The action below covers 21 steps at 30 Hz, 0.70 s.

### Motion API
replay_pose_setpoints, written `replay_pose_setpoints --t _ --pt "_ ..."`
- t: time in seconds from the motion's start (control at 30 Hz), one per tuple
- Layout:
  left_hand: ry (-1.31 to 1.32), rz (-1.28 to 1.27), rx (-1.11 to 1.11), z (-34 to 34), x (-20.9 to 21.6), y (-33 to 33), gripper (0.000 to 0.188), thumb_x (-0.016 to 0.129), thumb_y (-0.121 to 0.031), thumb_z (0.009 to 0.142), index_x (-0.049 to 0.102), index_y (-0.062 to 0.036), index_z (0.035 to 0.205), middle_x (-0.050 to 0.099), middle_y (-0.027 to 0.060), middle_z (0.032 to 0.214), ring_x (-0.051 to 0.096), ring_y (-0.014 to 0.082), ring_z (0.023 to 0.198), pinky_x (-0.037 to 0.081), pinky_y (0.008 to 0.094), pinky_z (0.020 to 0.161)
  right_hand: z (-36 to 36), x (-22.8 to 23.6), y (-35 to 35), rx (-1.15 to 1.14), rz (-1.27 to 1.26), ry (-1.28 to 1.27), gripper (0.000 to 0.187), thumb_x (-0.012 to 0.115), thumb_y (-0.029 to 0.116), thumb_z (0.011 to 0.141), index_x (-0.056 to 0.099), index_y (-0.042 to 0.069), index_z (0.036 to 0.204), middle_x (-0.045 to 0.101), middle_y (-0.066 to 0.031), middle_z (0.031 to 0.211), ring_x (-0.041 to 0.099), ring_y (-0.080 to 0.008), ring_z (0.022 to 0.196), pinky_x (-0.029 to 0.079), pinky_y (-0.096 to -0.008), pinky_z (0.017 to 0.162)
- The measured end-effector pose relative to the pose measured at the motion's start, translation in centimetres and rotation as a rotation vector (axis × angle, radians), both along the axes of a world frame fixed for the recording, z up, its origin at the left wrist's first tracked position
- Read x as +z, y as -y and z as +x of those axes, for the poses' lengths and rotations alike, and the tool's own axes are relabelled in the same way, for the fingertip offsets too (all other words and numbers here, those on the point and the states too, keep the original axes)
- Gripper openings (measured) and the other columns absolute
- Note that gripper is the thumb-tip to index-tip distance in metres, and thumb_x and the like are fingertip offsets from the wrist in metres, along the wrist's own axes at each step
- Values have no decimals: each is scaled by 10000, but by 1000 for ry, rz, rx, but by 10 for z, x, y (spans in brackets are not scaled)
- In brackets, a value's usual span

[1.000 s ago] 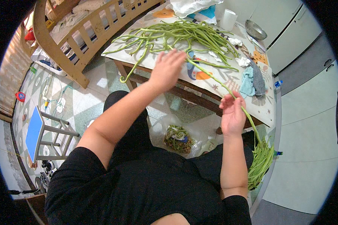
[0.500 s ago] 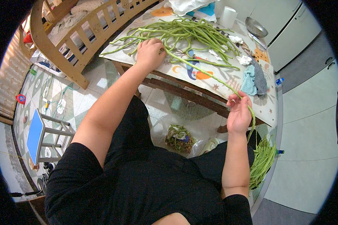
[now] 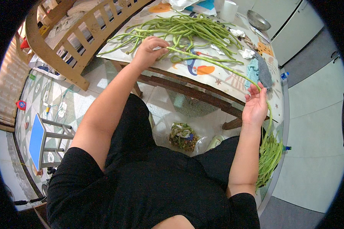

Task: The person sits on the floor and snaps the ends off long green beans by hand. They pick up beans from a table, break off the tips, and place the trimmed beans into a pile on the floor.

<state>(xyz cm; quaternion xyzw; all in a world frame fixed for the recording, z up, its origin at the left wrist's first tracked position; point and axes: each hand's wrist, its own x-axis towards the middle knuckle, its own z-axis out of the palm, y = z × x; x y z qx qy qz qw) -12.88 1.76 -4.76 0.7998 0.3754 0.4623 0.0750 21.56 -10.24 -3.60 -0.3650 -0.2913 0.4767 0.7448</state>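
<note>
One long green bean (image 3: 214, 62) stretches between my two hands above the table's near edge. My left hand (image 3: 151, 50) pinches its left end between thumb and fingers. Farther along, my right hand (image 3: 257, 104) has its fingers closed on the bean, whose other end hangs down past my wrist. Just behind my left hand, a loose heap of long beans (image 3: 191, 30) spreads over the table (image 3: 233, 82). Below my right forearm lies a second bundle of long beans (image 3: 269, 162), low at my right side.
A clear plastic bag (image 3: 184, 137) with bean scraps stands on the floor between my legs. Crumpled tissues (image 3: 247, 53), cloths (image 3: 258, 72), a metal bowl (image 3: 258, 20) and a white cup (image 3: 228, 10) are on the table. At left are a blue-topped stool (image 3: 36, 141) and a wooden bed rail (image 3: 70, 44).
My right hand has moved right and slightly up along the table's side, with the bean drawn out between both hands. My left hand has shifted slightly left.
</note>
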Motion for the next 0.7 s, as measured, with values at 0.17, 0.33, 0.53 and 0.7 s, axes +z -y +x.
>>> replay_pose_setpoints --t 0.17,0.33,0.53,0.7 --pt "812 -588 -79 -17 2 -9 99 600 -135 779 575 -51 826 575 -14 834 496 100 839 386 249 755 13 1 -2 -84 25 -44 338 426 331 872 468 52 1057 571 -56 903 501 -123 787 379 -241 654" --pt "496 -596 43 -20 -3 -12 127 633 -177 748 589 -69 800 543 -13 780 471 92 732 380 244 671 14 1 5 117 100 -139 303 418 309 874 501 53 1012 576 -71 885 518 -144 781 404 -268 640" --pt "611 -1061 142 -2 23 0 94 638 -161 721 626 -93 784 548 -13 768 438 95 688 342 254 576 22 -12 3 210 18 -197 282 421 274 872 506 44 1011 578 -77 844 534 -160 751 429 -274 619" --pt "760 -1015 175 -11 20 -15 101 636 -151 722 621 -76 788 525 -24 721 408 84 635 305 232 500 21 -12 5 224 -7 -168 276 423 266 868 499 44 1013 580 -73 828 538 -157 753 433 -263 602"
